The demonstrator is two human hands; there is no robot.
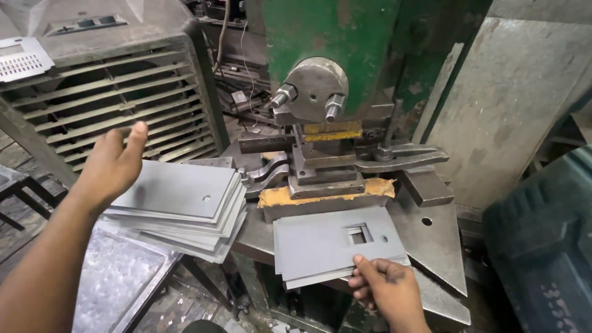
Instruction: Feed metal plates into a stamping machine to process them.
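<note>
At the bed of the green press (pixel 327 37), the right hand (pixel 388 290) pinches the punched grey sheets (pixel 333 246) by their near edge, while the left hand (pixel 114 163), open and empty, hovers over the unpunched stack (pixel 185 203) beside it, suggesting a blank must be gripped there.

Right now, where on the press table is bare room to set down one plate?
Bare press table lies right of the punched plates under the right hand, around a small hole. The die behind is crowded. The left hand covers the plate stack, which fills the left.
</note>
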